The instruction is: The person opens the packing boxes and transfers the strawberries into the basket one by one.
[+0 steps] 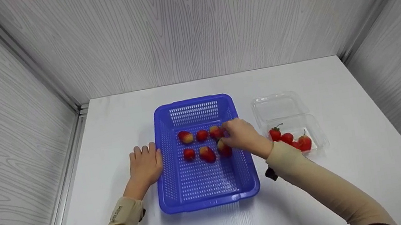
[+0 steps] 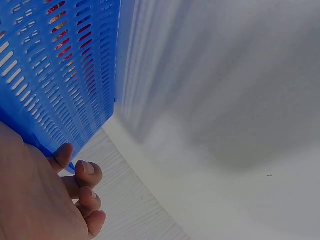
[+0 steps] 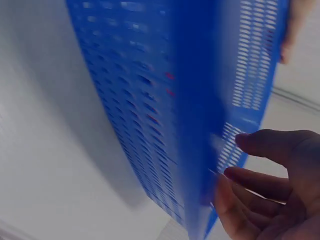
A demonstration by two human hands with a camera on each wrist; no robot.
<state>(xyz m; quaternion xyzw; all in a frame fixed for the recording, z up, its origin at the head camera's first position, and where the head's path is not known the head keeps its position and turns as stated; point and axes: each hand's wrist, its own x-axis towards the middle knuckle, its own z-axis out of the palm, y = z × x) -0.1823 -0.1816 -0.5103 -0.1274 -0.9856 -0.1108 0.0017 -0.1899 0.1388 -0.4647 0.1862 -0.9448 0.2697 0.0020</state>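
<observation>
A blue plastic basket [image 1: 210, 202] with slotted walls holds two rows of small fruits, some round and red, others red and yellow. My left hand [image 1: 146, 164] lies at the basket's left rim and touches it, fingers mostly extended. Over the right rim reaches my right hand [image 1: 243, 134], its fingertips close to a red-and-yellow fruit [image 1: 215, 132] and another red-and-yellow fruit [image 1: 224, 149]. In the right wrist view, thumb and fingers stand apart with nothing visible between them. The fingertips partly hide the right end of the rows.
Right of the basket lies a clear plastic clamshell box [image 1: 280, 107], lid folded back, with several red fruits [image 1: 287, 138] inside, some with stems. My right forearm passes close by it. The white table [image 1: 120, 113] is bounded by grey wood-grain panels [image 1: 187, 26] at the back and sides.
</observation>
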